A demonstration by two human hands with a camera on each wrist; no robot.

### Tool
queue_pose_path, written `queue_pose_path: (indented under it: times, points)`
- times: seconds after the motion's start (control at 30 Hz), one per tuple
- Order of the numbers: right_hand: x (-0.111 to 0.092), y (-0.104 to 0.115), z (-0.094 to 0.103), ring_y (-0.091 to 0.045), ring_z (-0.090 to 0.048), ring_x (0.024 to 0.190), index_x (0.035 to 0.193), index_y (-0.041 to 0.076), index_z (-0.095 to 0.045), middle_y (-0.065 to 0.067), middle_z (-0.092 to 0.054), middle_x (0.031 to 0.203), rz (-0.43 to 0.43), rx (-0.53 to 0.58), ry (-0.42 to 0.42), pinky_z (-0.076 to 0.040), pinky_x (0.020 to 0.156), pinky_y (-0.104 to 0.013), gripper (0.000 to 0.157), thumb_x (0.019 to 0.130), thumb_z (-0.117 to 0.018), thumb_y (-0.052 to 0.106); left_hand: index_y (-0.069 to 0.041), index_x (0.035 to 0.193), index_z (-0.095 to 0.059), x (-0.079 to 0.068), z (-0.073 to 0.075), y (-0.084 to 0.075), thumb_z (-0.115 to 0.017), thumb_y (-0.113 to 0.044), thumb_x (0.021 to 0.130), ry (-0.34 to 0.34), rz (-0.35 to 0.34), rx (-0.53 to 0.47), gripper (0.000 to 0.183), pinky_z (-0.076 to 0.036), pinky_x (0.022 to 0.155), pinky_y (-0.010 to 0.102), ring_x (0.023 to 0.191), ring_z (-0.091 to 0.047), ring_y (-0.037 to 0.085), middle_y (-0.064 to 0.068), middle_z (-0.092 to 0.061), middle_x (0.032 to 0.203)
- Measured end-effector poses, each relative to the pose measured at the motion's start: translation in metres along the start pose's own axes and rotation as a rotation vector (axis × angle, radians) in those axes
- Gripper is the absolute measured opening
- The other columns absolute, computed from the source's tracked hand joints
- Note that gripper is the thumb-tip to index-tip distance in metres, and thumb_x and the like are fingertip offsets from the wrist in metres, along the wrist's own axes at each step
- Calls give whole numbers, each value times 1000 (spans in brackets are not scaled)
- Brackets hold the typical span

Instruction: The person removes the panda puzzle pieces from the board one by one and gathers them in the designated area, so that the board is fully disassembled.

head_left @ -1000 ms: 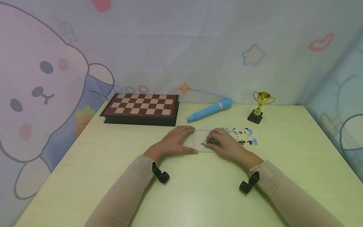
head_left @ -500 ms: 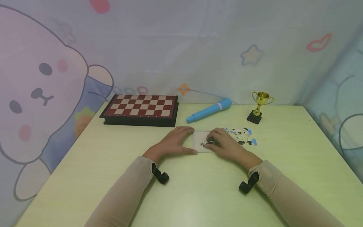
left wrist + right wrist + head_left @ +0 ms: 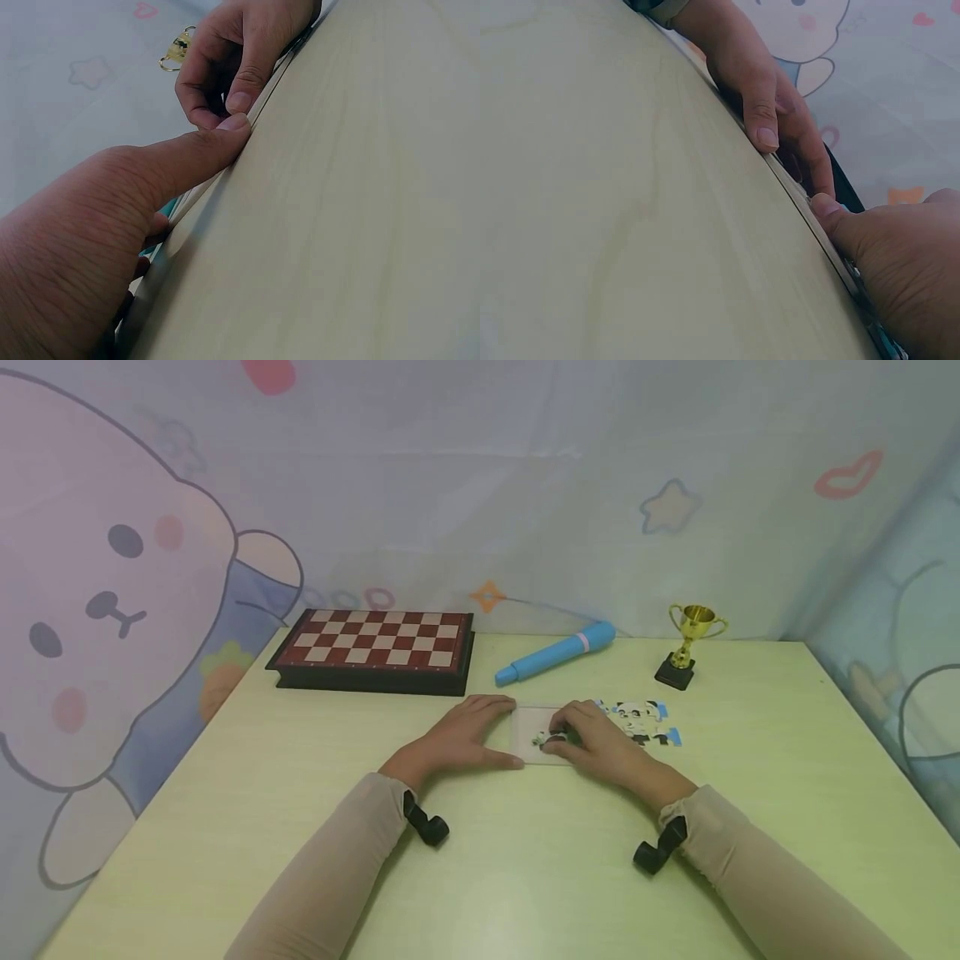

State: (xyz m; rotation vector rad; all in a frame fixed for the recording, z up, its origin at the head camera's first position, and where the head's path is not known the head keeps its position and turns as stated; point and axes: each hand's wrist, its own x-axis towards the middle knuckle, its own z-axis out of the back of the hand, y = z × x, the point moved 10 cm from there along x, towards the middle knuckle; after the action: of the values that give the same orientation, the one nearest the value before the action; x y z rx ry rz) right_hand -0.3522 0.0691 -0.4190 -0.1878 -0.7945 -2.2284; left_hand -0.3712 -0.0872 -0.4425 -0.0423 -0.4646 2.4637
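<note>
In the head view, a pale flat puzzle tray (image 3: 527, 718) lies on the table between the two hands. My left hand (image 3: 461, 737) spans its left side, thumb at the near corner and straight fingers at the far one. Over the tray's right part, my right hand (image 3: 603, 750) pinches a dark puzzle piece (image 3: 557, 737) close above or on the tray, mostly covered by thumb and fingers. Green-and-white printing (image 3: 538, 740) shows just left of those fingertips. Both wrist views look low along the table, with the left thumb (image 3: 234, 124) right at the tray's edge.
Several loose panda puzzle pieces (image 3: 662, 737) lie right of the tray, partly behind the right hand. Farther back are a folded chessboard box (image 3: 375, 642), a blue pen-shaped tube (image 3: 551, 656) and a small gold trophy cup (image 3: 686, 647). A printed cloth hangs behind the table.
The right fingertips have shifted very slightly, and more of the dark puzzle piece shows beside them. The left hand stays at the tray's left side.
</note>
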Motion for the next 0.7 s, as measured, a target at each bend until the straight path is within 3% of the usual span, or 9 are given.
queue_pose_path:
  times: [0.33,0.7]
  points:
    - [0,-2,-4,-17,-49,104,116,14,-67,2,-60,112,27,-41,12,-46,91,-39,29,94,-73,32,-19,156,-38,-1,1,0,-63,-79,78,-6,5,-5,101,-24,119,42,146,-28,17,-3,-36,159]
    - [-1,8,1,-16,-49,102,110,15,-68,3,-58,111,95,-35,-15,-46,89,-38,23,92,-76,27,-20,156,-37,-2,0,0,-63,-79,78,1,13,-15,101,-24,119,41,147,-26,16,-3,-35,159]
